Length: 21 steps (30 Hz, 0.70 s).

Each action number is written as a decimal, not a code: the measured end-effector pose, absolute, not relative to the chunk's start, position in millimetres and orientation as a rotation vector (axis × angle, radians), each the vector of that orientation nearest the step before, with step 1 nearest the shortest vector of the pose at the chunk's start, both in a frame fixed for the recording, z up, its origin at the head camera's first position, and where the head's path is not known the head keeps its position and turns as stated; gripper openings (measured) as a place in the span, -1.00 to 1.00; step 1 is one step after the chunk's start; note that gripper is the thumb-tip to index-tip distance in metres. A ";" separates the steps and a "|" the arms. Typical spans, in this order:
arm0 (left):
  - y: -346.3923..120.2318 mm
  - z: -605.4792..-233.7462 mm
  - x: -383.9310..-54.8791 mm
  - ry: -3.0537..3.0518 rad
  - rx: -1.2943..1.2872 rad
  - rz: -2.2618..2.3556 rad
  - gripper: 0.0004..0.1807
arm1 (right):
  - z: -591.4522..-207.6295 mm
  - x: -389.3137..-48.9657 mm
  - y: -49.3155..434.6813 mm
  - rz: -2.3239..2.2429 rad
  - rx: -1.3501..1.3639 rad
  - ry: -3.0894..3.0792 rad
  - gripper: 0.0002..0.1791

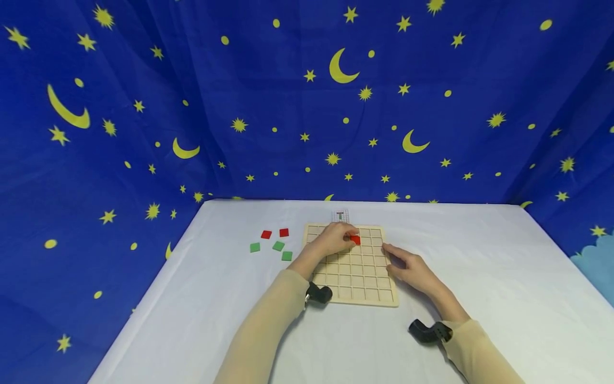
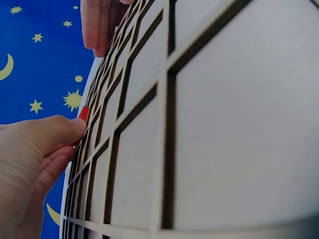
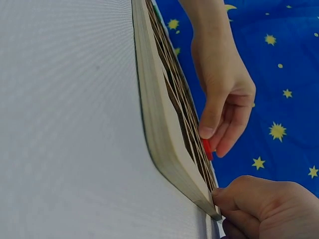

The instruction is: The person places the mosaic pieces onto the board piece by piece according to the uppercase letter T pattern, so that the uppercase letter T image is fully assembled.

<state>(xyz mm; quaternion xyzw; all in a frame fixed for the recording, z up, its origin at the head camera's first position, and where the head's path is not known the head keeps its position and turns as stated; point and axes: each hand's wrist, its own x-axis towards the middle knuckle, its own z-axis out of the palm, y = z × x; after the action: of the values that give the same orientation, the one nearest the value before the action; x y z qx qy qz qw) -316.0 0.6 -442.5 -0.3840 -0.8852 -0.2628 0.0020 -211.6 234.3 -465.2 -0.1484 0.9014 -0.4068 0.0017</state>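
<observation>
A pale wooden grid board (image 1: 357, 280) lies on the white table, its square cells edged by raised strips. My left hand (image 1: 333, 240) reaches over its far part. Between thumb and fingers it pinches a small square red tile (image 1: 355, 240), which the left wrist view shows tilted at the grid surface. Whether the tile touches the cell floor cannot be told. At the board's right edge is my right hand (image 1: 413, 271), thumb and forefinger spread apart and touching the rim. In the left wrist view the right hand's fingers (image 2: 92, 30) look fairly straight.
Left of the board lie loose tiles: two red ones (image 1: 284, 232) and several green ones (image 1: 287, 256). A small printed grid card (image 1: 340, 215) is behind the board's far edge. A blue star-patterned cloth (image 1: 288, 106) hangs around the table (image 1: 479, 256).
</observation>
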 end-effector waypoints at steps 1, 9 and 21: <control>0.7 -442.2 -315.9 -2.780 -1.202 -0.809 -0.66 | -465.0 -211.8 234.5 -1.279 -0.469 2.828 -0.36; 0.4 -441.6 -315.3 -2.778 -1.182 -0.758 -0.63 | -464.4 -212.6 235.8 -1.284 -0.486 2.827 -0.36; 0.5 -441.7 -311.8 -2.803 -1.131 -0.909 -0.64 | -467.2 -210.9 235.2 -1.287 -0.481 2.830 -0.36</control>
<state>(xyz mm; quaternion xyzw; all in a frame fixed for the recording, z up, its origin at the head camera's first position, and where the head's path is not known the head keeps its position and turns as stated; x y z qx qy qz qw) -311.8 0.5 -441.7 -0.3582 -0.8881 -0.2879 -0.0073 -210.9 235.2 -467.2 -0.1530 0.8996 -0.4090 -0.0022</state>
